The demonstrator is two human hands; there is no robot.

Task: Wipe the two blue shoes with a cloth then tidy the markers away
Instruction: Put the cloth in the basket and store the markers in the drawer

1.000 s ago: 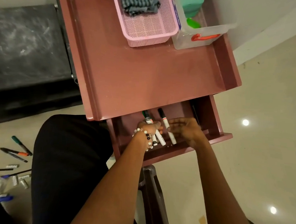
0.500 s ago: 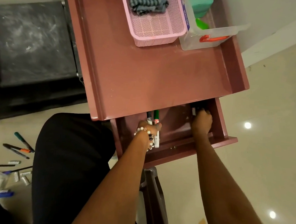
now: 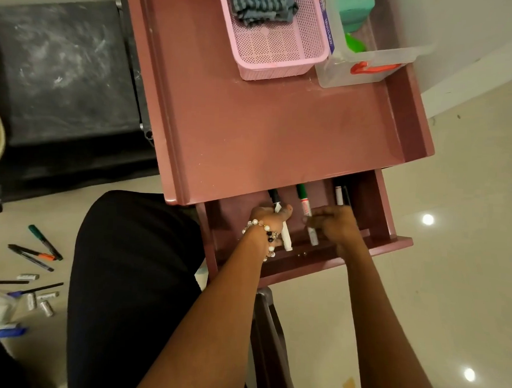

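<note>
While both my arms reach down into the open drawer (image 3: pixel 388 242) of the reddish-brown desk (image 3: pixel 270 129), my left hand (image 3: pixel 269 219) is curled round a black-capped marker (image 3: pixel 279 213), its cap pointing away from me under the desk edge and its white barrel sticking out toward me past my beaded bracelet (image 3: pixel 264 234). My right hand (image 3: pixel 336 224) pinches a green-capped marker (image 3: pixel 305 204) along its white barrel, the green cap on the far end, the near end showing below my fingers. The two markers lie roughly parallel, just beside each other and apart. Further right in the drawer, close to its right wall, more dark markers (image 3: pixel 340 195) lie on the drawer floor, partly under the desk top; how many I cannot tell.

On the far part of the desk top stands a pink basket (image 3: pixel 288 68) with a folded checked cloth (image 3: pixel 260 4) in it. Just right of it, touching or nearly so, is a clear plastic box (image 3: pixel 371 72) with an orange handle, holding a green container.

On the floor at the near left lie several pens and markers (image 3: pixel 43 243), scattered, along with some small grey tubes and a blue item I cannot make out. A dark bench (image 3: pixel 62 74) stands left of the desk. My black-clad leg (image 3: pixel 132 276) fills the near centre.
</note>
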